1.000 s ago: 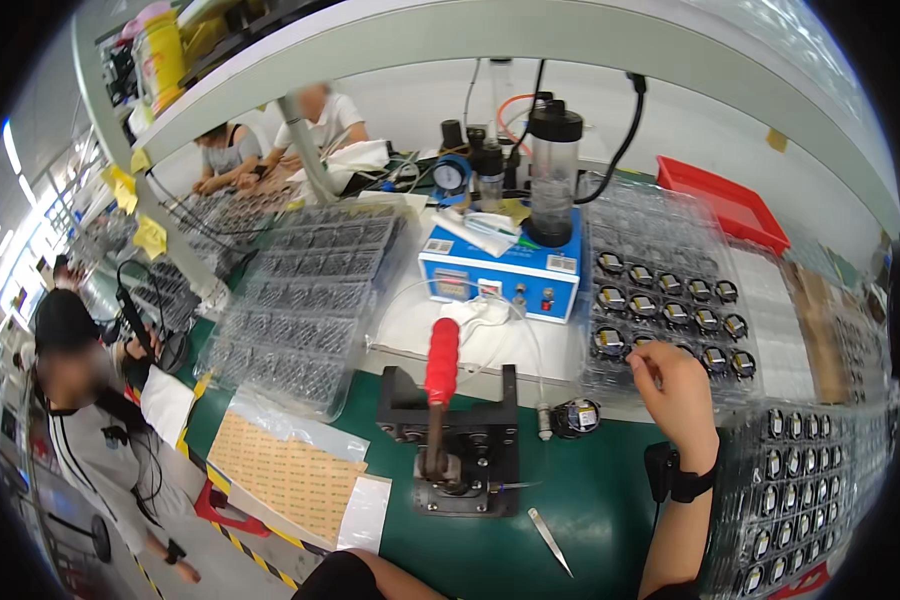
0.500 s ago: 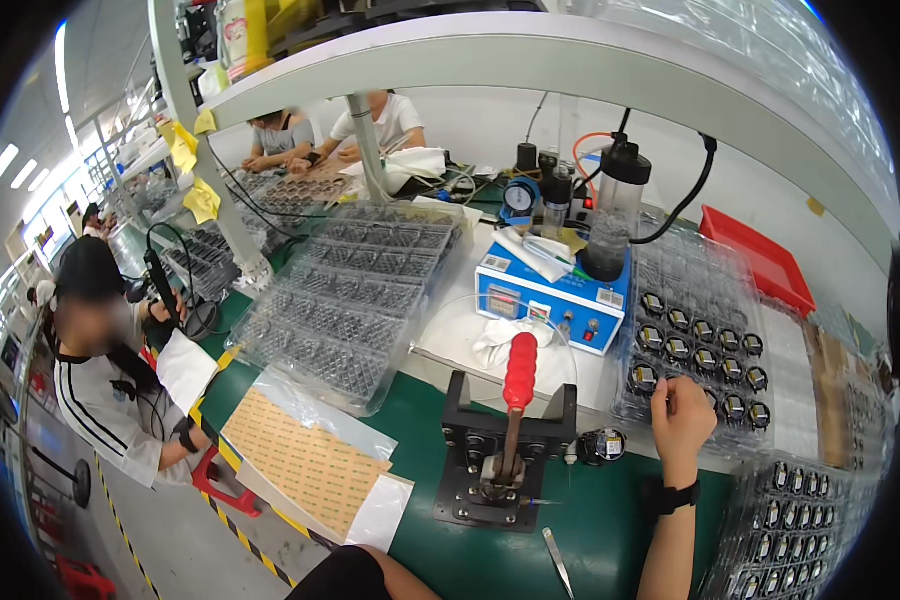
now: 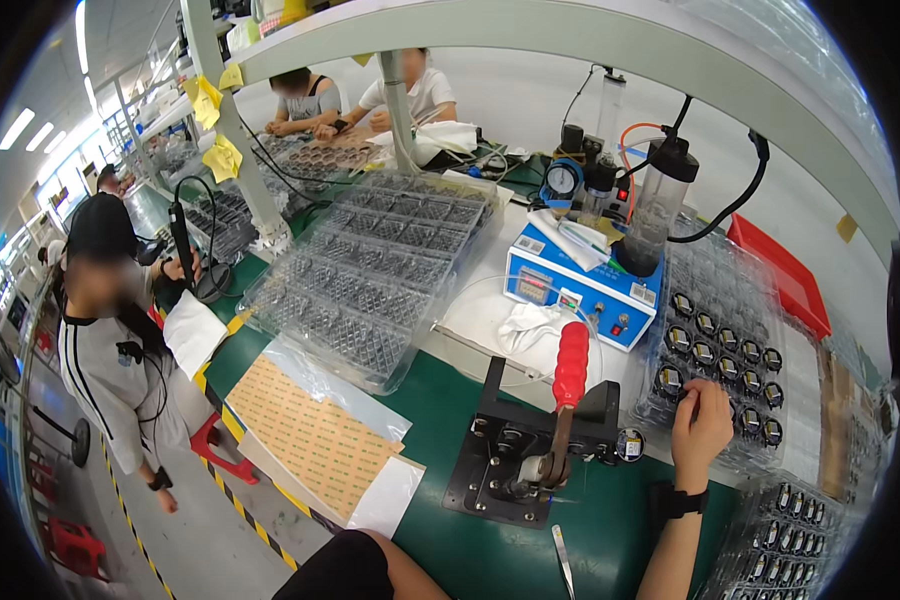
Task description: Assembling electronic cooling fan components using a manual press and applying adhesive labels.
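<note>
The right hand [image 3: 701, 420] now rests on the near edge of the clear tray of round black parts [image 3: 715, 345], its grip curled down over one part in the front row; whether it is clamped on that part I cannot tell. A second ago the hand was further up the tray. Left of the grip, the lever press [image 3: 530, 450] with its red handle [image 3: 571, 363] stands untouched on the green counter [image 3: 440, 385]. The left hand is out of view.

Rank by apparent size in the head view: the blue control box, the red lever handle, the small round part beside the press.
1. blue control box
2. red lever handle
3. small round part
</note>
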`<state>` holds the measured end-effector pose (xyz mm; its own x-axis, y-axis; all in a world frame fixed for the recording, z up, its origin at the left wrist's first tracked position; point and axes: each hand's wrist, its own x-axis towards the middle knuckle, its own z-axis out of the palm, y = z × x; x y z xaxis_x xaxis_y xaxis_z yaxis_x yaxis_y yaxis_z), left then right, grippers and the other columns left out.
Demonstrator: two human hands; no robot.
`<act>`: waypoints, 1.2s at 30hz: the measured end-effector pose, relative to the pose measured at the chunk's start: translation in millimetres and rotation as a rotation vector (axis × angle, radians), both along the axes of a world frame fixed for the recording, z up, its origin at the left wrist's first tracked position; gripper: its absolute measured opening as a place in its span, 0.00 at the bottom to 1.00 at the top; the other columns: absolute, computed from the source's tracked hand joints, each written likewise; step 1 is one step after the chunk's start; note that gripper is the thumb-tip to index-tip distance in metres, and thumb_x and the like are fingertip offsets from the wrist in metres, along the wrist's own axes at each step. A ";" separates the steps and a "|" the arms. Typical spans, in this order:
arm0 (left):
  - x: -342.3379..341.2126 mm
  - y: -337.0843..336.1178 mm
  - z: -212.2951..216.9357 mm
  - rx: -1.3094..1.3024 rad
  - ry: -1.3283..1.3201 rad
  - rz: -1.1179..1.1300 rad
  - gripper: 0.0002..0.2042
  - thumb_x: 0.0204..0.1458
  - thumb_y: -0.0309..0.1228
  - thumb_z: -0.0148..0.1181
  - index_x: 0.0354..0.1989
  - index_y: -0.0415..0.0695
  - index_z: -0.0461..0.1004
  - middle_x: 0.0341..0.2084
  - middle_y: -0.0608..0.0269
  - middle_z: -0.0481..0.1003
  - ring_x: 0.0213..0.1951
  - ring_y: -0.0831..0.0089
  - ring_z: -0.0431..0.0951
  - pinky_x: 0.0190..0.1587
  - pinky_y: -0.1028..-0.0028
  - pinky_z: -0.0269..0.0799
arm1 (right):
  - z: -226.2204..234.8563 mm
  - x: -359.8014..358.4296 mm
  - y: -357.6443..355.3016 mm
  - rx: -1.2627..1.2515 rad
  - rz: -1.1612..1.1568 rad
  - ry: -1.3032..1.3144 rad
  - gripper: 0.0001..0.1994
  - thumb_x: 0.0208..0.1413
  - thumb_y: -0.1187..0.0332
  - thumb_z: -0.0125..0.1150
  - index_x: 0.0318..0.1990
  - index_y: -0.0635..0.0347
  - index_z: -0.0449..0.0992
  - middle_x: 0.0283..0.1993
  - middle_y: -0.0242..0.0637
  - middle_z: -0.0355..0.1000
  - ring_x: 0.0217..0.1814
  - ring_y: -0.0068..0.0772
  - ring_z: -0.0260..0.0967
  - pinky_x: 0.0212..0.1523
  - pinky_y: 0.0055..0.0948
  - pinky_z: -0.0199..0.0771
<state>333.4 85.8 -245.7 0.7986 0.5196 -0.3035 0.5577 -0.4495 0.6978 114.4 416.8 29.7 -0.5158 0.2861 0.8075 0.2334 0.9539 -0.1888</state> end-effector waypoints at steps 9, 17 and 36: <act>5.4 20.7 0.9 0.047 -0.018 0.013 0.13 0.61 0.32 0.37 0.44 0.37 0.66 0.38 0.40 0.70 0.40 0.48 0.73 0.46 0.54 0.66 | 4.1 2.1 -0.6 0.002 -0.030 -0.006 0.04 0.54 0.74 0.50 0.30 0.56 0.71 0.28 0.35 0.68 0.29 0.39 0.65 0.27 0.34 0.64; -5.8 32.7 -3.8 0.074 -0.010 0.023 0.13 0.61 0.32 0.37 0.43 0.37 0.66 0.37 0.41 0.70 0.40 0.48 0.73 0.46 0.54 0.67 | 0.8 6.4 -3.8 -0.002 -0.019 -0.007 0.04 0.54 0.74 0.50 0.29 0.57 0.71 0.27 0.35 0.68 0.27 0.38 0.65 0.27 0.34 0.63; 22.4 26.3 -6.6 0.058 -0.099 0.111 0.13 0.61 0.33 0.38 0.43 0.37 0.67 0.37 0.41 0.71 0.40 0.48 0.73 0.45 0.54 0.67 | -5.2 4.7 -1.1 0.018 -0.048 -0.016 0.03 0.52 0.73 0.51 0.30 0.56 0.72 0.26 0.33 0.68 0.27 0.38 0.64 0.24 0.34 0.62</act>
<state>355.7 112.1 -252.3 0.7600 0.6204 -0.1935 0.5359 -0.4300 0.7265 119.2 415.7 24.4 -0.5146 0.2967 0.8045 0.2821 0.9446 -0.1679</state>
